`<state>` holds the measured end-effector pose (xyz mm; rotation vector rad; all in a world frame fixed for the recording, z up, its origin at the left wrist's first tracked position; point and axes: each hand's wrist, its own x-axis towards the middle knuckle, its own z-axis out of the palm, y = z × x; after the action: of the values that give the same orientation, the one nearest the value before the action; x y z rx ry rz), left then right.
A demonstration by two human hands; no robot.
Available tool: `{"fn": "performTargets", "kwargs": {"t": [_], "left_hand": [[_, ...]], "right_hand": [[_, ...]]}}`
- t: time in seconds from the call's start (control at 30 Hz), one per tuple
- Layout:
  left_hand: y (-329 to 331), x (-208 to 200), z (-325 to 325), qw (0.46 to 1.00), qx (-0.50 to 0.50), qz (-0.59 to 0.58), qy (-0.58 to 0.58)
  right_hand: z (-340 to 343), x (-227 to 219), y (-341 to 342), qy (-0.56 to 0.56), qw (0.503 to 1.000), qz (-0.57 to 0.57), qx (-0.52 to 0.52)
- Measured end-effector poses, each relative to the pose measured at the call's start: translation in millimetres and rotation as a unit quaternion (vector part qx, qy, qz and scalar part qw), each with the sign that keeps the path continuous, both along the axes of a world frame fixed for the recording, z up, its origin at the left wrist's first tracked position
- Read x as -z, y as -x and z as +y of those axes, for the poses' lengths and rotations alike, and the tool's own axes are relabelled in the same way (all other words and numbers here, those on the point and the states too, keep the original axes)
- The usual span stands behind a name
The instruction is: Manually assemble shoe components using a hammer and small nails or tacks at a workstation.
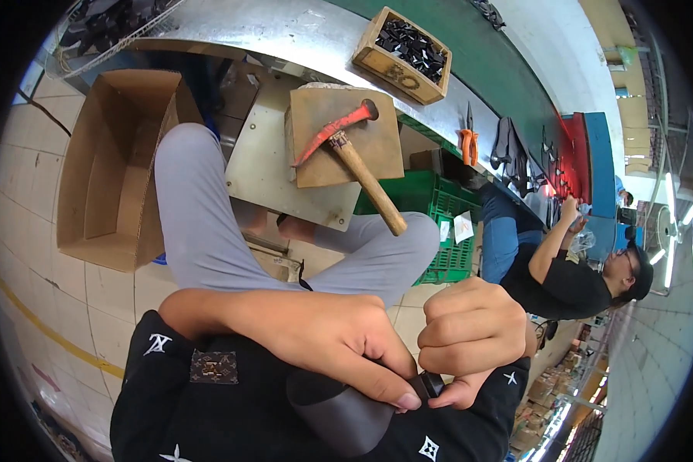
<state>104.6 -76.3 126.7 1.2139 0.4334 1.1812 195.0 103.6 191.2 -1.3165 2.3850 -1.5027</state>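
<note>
Pc [430, 383] btwn hands [473, 331]; hammer [356, 160] on block [316, 112] ahead; carton [92, 181] to L; pliers [469, 140] on bench [331, 46], R.

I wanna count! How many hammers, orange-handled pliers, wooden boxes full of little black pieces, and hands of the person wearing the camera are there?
Hammer: 1
Orange-handled pliers: 1
Wooden box of little black pieces: 1
Camera wearer's hands, left hand and right hand: 2
Total: 5
</note>
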Motion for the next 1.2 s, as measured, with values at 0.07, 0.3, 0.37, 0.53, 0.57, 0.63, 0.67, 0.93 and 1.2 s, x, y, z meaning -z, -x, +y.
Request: {"fn": "performTargets", "kwargs": {"t": [0.07,0.3,0.37,0.53,0.57,0.63,0.67,0.93,1.2], "left_hand": [[0.6,-4.4,-2.1,1.0,0.0,-0.004,0.007],[-0.1,-7.2,-19.2,0.97,-0.211,0.123,-0.009],[-2.9,-7.1,-20.7,0.945,-0.291,0.149,-0.022],[-11.4,-9.0,-19.4,0.914,-0.346,0.208,-0.044],[-13.3,-7.5,-19.1,0.905,-0.368,0.209,-0.047],[-16.9,-3.9,-19.4,0.896,-0.387,0.212,-0.05],[-20.5,-5.1,-19.6,0.889,-0.397,0.225,-0.036],[-24.4,-5.4,-33.5,0.874,-0.394,0.284,-0.015],[-26.8,70.8,-3.3,0.945,-0.153,-0.096,0.272]], "right_hand": [[0.6,4.2,-4.4,0.031,0.999,-0.015,0.021],[-1.6,0.8,-19.6,-0.03,0.977,-0.072,0.199],[-3.8,3.0,-30.2,-0.007,0.971,-0.097,0.219],[-19.5,14.5,-42.2,0.027,0.961,-0.096,0.258],[-23.4,18.6,-42.5,0.061,0.954,-0.083,0.282],[-25.3,24.0,-43.4,0.068,0.955,-0.078,0.278],[-26.2,26.3,-47.7,0.074,0.953,-0.08,0.284],[-43.4,48.7,-56.7,0.157,0.935,-0.076,0.309],[-45.7,98.3,-92.3,0.22,0.792,-0.114,0.559]]}}
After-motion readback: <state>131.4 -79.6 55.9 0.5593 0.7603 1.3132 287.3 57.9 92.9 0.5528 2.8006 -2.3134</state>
